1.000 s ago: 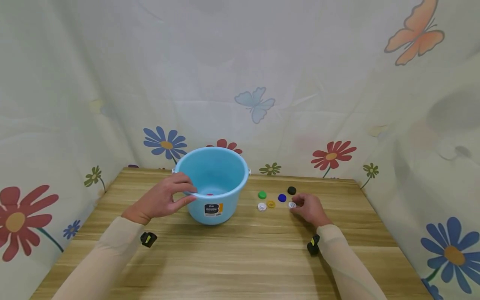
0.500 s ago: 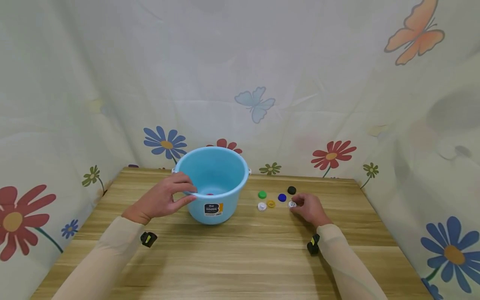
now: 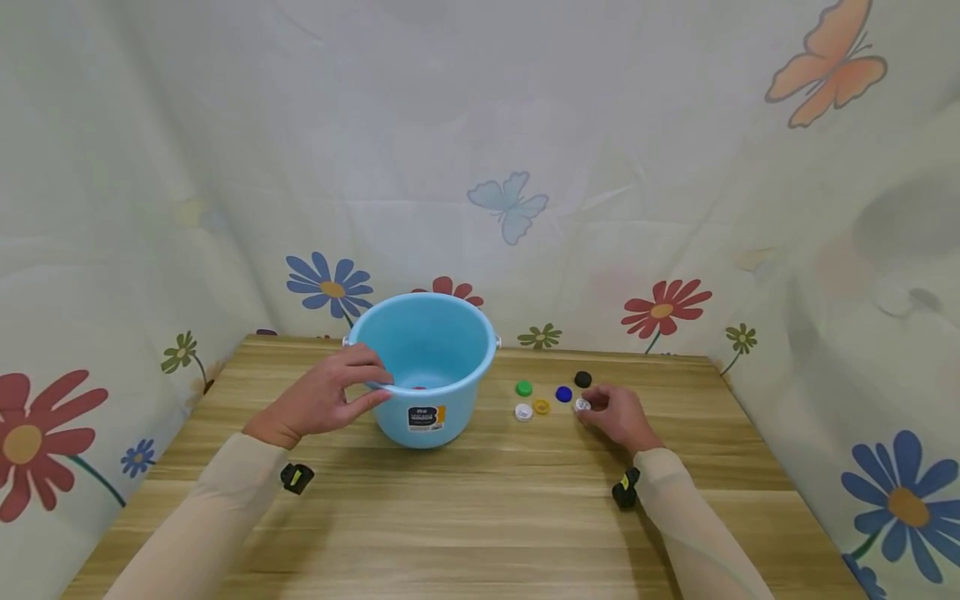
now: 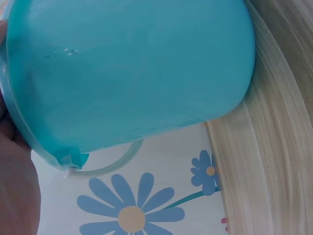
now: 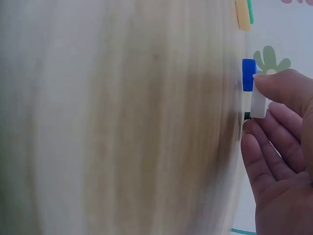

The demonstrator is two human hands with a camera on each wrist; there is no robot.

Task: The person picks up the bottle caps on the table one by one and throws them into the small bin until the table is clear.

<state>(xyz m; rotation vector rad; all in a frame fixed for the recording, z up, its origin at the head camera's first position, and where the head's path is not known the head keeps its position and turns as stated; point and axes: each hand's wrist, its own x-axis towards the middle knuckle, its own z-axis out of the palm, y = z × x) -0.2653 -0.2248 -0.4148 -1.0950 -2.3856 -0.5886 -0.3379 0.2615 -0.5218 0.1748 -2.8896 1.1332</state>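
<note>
Clock is head view, 12 = far side.

Desk (image 3: 420,517): far edge meets the floral cloth (image 3: 637,167) at 12, left and right edges splay toward 7 and 5. Bucket (image 3: 420,421) stands left of centre, back toward the far edge. Biggest stretch of wood is at 6, between bucket and sleeves. Narrow wood gap at the bucket's 3-4, then the caps. Decent strip between right hand (image 3: 618,415) and the right desk edge.

Left hand (image 3: 326,396): grip grasping bucket rim at its 7-8, thumb outside, fingers over the lip. Bucket handle (image 4: 107,169) hangs off the side in left wrist view.

Right hand: grip pinching held white cap (image 5: 259,98) between thumb and fingertips, just beside blue cap (image 3: 563,394), at its 4. From blue: black cap (image 3: 582,379) at 1, green cap (image 3: 523,388) at 9, yellow cap (image 3: 542,407) and loose white cap (image 3: 522,412) both around 8. Red item (image 3: 420,387) inside bucket at its 6, mostly hidden by the near rim.

Delta vs 1 s ago: held white cap has risen slightly; looks just off the desk. Left hand, bucket, other caps unchanged.
</note>
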